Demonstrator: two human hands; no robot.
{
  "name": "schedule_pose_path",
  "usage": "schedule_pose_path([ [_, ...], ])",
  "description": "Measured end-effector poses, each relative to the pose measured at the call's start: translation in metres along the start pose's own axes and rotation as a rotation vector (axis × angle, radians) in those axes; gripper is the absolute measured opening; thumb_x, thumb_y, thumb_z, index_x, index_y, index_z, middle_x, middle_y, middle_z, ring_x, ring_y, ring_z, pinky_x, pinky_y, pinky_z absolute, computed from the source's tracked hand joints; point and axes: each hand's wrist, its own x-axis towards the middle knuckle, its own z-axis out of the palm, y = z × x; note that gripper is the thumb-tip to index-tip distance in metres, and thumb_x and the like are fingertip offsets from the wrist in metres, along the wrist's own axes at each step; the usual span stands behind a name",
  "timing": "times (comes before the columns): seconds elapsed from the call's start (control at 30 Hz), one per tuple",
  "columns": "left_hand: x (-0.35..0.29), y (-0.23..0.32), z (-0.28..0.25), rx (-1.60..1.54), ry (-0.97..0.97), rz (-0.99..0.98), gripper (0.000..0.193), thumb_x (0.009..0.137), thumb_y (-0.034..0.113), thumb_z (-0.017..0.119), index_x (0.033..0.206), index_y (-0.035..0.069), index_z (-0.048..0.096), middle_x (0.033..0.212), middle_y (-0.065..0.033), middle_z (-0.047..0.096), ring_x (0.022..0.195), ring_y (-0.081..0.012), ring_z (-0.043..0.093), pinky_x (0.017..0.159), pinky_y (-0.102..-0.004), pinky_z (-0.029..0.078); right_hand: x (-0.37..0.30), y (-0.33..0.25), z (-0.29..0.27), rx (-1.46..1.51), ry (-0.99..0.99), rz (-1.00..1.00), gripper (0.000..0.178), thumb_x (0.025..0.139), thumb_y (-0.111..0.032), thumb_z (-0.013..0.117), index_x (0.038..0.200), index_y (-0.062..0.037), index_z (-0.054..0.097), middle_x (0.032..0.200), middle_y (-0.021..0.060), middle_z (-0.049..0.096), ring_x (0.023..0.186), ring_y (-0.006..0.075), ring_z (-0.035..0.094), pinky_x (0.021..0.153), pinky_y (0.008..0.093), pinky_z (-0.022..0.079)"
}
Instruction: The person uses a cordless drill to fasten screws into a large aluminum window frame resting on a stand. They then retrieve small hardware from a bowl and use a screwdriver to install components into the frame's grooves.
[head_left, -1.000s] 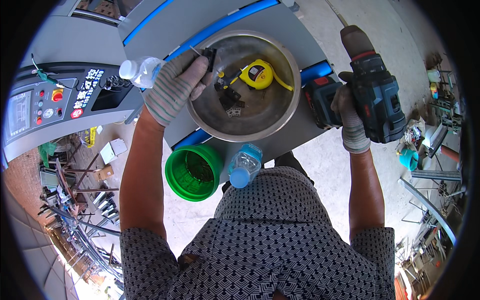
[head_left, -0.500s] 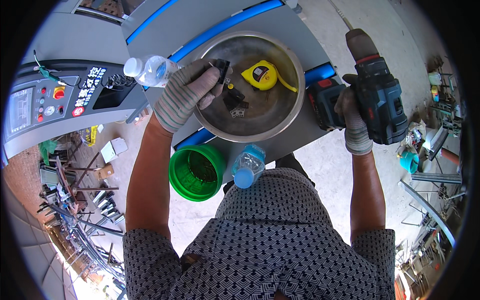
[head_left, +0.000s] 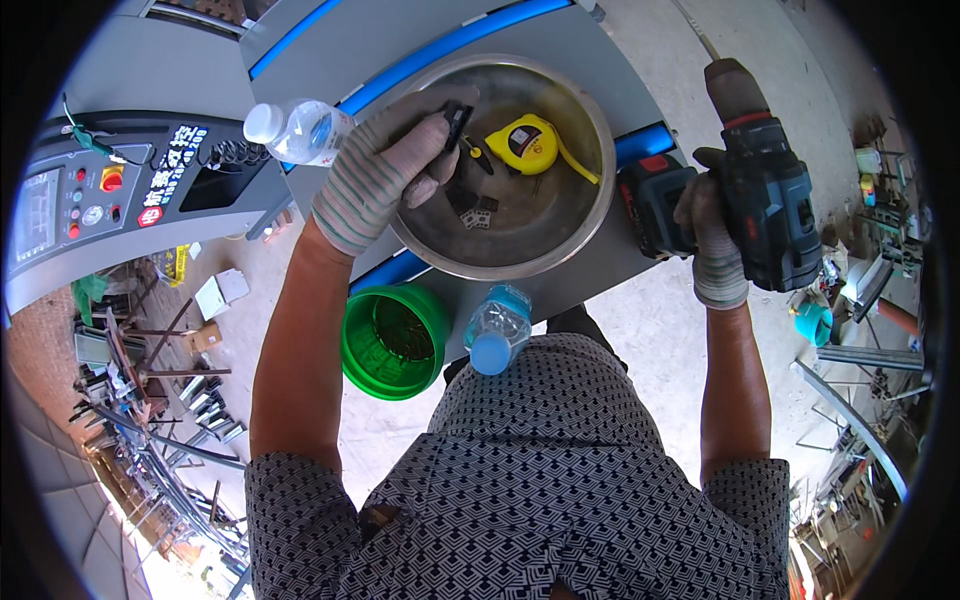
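1. Left hand [head_left: 390, 172] pinches a black part [head_left: 457, 126] over the metal bowl [head_left: 545, 222], perhaps to catch drops.
2. Right hand [head_left: 712, 228] grips the drill [head_left: 772, 190] beside the bowl, bit [head_left: 698, 30] forward, presumably for clearance.

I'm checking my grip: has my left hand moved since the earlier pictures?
Yes, rightward: your left hand is closer to the yellow tape measure than before.

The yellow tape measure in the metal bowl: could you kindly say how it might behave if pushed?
The yellow tape measure would probably slide, since the metal bowl looks smooth. Its chunky case seems stiff; its thin, curved yellow strip may flex.
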Motion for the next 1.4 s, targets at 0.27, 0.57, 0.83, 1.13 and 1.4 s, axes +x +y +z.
schedule_pose_path([
  [0.27,-0.011,0.001,-0.005,-0.124,0.044,0.042,0.037,0.103,0.030,0.062,0.131,0.006,0.065,0.078,-0.0022,0.064,0.056,-0.0025,0.047,0.050,-0.0169,0.034,-0.002,0.016,-0.003,-0.011,0.041,-0.057,0.038,0.101,-0.035,0.066,0.124,-0.0046,0.063,0.067,-0.0019,0.057,0.056,0.0058,0.053,0.057,0.0215,0.044],
  [0.57,-0.032,0.003,-0.008,-0.289,0.056,0.077,0.044,0.104,0.029,0.061,0.137,0.001,0.058,0.084,-0.0080,0.066,0.053,-0.0036,0.041,0.049,-0.0198,0.032,0.002,-0.007,0.002,0.011,-0.023,-0.009,0.039,0.100,-0.036,0.066,0.124,-0.0051,0.062,0.067,-0.0018,0.057,0.056,0.0061,0.051,0.059,0.0217,0.043],
  [0.83,-0.046,-0.004,-0.006,-0.295,0.142,0.032,0.045,0.102,0.031,0.061,0.132,-0.003,0.057,0.081,-0.0063,0.060,0.048,-0.0025,0.036,0.044,-0.0194,0.028,-0.004,0.007,-0.001,-0.009,0.018,-0.042,0.042,0.101,-0.036,0.065,0.127,-0.0035,0.060,0.068,-0.0017,0.055,0.058,0.0060,0.050,0.059,0.0221,0.042],
  [1.13,-0.019,0.001,0.013,0.263,0.129,-0.090,0.032,0.101,0.031,0.060,0.109,0.001,0.064,0.074,-0.0027,0.060,0.061,-0.0067,0.047,0.054,-0.0222,0.037,-0.001,-0.014,0.003,0.056,-0.049,-0.003,0.044,0.100,-0.035,0.066,0.128,-0.0021,0.059,0.068,-0.0017,0.056,0.059,0.0064,0.050,0.060,0.0225,0.041],
  [1.4,0.029,-0.027,0.028,0.877,-0.017,-0.034,0.053,0.094,0.039,0.069,0.129,0.000,0.060,0.103,-0.0194,0.074,0.100,-0.0311,0.071,0.094,-0.0393,0.052,-0.005,0.003,-0.001,-0.023,0.018,-0.056,0.042,0.100,-0.036,0.066,0.127,-0.0034,0.060,0.069,-0.0017,0.057,0.058,0.0055,0.050,0.057,0.0215,0.040],
])
